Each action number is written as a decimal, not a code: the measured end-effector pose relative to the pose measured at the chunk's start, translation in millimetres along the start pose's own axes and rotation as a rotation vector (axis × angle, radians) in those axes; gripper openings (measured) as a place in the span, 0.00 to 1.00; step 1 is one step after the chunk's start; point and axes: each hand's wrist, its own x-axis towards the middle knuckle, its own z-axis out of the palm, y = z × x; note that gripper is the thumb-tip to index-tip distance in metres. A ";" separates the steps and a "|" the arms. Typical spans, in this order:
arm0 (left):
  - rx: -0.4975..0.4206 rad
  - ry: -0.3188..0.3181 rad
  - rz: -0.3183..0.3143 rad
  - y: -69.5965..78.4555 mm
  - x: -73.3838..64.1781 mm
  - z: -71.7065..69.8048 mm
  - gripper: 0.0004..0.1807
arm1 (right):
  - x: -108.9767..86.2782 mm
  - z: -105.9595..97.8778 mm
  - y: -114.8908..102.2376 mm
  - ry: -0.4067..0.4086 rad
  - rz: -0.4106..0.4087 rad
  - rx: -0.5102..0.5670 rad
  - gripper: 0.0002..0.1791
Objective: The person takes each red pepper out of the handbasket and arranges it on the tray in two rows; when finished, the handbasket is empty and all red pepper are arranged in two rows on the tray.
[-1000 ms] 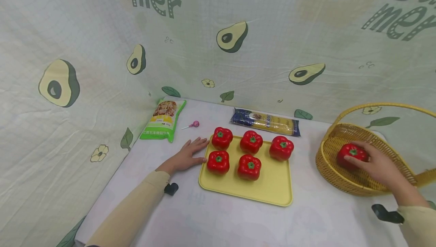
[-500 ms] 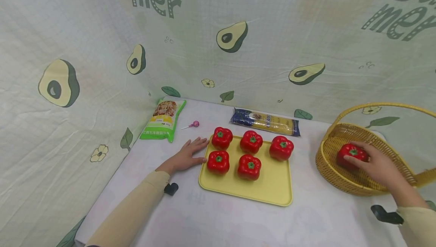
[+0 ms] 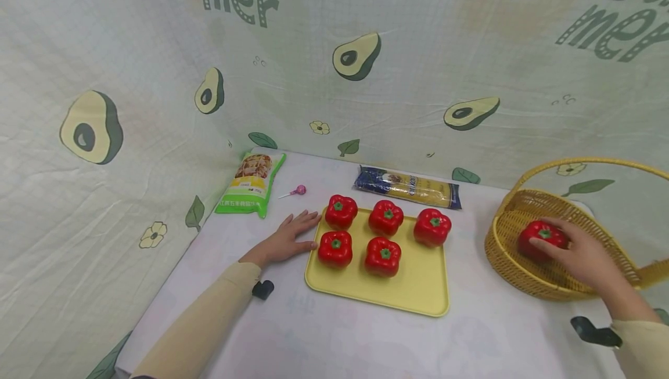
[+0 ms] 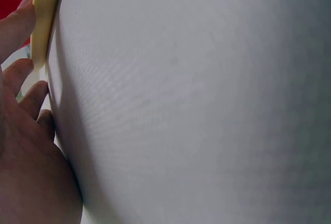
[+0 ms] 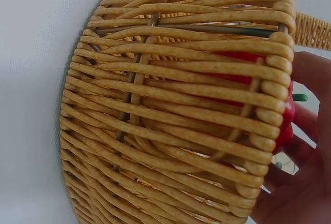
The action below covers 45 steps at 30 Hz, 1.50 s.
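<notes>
My right hand (image 3: 581, 252) reaches into a wicker basket (image 3: 499, 254) and grips a red bell pepper (image 3: 535, 238) between thumb and fingers. In the right wrist view the basket's woven wall (image 5: 170, 94) covers much of that pepper. My left hand (image 3: 284, 239) lies with fingers spread on the table at the left edge of a yellow tray (image 3: 413, 292). Its fingertips touch the tray's rim (image 4: 41, 27) in the left wrist view. Several red bell peppers (image 3: 384, 256) stand on the tray, green stems up.
A green snack bag (image 3: 252, 184) and a pink lollipop (image 3: 299, 190) lie at the back left. Behind the tray is a blue and yellow pasta packet (image 3: 407, 186). The basket's handle (image 3: 590, 161) arches above it. A printed cloth (image 3: 292, 89) hangs behind the table.
</notes>
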 end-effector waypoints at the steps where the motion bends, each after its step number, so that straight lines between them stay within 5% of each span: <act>1: 0.001 -0.001 -0.002 -0.4 0.2 0.2 0.44 | -0.2 -0.5 0.2 0.004 -0.005 -0.001 0.44; 45: -0.019 0.005 -0.011 4.9 -2.2 -1.8 0.44 | -32.0 -9.0 -45.2 0.137 -0.037 0.010 0.43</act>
